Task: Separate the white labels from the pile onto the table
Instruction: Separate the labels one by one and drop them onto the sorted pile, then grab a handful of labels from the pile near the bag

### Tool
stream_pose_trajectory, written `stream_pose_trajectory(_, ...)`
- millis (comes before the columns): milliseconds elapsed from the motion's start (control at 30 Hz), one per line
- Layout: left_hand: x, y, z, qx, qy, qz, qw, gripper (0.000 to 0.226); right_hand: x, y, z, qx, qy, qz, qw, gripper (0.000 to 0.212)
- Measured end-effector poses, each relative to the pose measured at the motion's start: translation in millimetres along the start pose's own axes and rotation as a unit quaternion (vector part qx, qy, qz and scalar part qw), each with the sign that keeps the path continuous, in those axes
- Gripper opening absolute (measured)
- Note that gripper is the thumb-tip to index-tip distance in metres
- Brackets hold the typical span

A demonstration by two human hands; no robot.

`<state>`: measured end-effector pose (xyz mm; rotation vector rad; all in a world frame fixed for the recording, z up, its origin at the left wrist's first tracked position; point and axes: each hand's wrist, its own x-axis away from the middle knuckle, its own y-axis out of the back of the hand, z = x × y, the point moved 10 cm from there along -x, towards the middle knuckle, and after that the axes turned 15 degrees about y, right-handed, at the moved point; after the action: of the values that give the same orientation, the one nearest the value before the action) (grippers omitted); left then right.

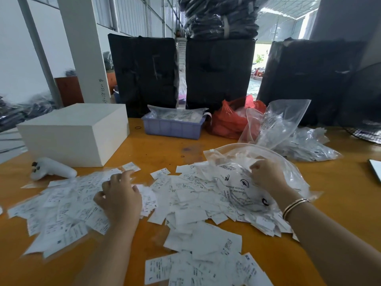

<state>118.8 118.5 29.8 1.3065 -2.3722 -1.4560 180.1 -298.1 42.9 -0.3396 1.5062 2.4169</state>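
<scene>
Hundreds of white labels (185, 195) lie heaped across the near middle of the orange tabletop (165, 149); they look thin, light, limp and slippery, best pinched singly at an edge or slid off flat. The left hand (119, 197) rests on the pile's left side, fingers loosely curled; whether it holds any I cannot tell. The right hand (268, 176) pinches the clear plastic bag (257, 157) over the pile's right side.

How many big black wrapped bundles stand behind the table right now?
3: left bundle, middle bundle, right bundle. More may be hidden behind them.
</scene>
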Motion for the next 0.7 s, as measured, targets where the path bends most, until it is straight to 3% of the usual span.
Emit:
stream_pose_trajectory(67, 0.6, 1.6, -4.0, 0.004, -0.012, -0.004, 1.000, 0.037, 2.9, -18.0, -5.9, 0.087, 0.002, 0.085, 0.993, 0.025)
stream_pose_trajectory(133, 4.9, 6.2, -14.5, 0.037, -0.047, -0.014, 0.998, 0.034, 3.9, -25.5, -3.6, 0.141, 0.010, 0.117, 0.983, 0.027)
stream_pose_trajectory(367, 37.0, 3.3, -56.3, 0.115, -0.222, 0.033, 0.968, 0.026, 8.1, -9.7, 6.3, 0.135, 0.026, 0.014, 0.990, 0.012)
stream_pose_trajectory(567, 45.2, -4.3, -63.1, 0.141, -0.257, 0.069, 0.953, 0.024, 10.0, -2.2, 5.2, 0.120, 0.014, -0.016, 0.993, 0.027)
stream_pose_trajectory(700, 44.9, -7.2, -62.3, 0.148, -0.262, 0.069, 0.951, 0.024, 10.7, 12.8, 11.5, 0.157, 0.012, -0.044, 0.987, 0.025)
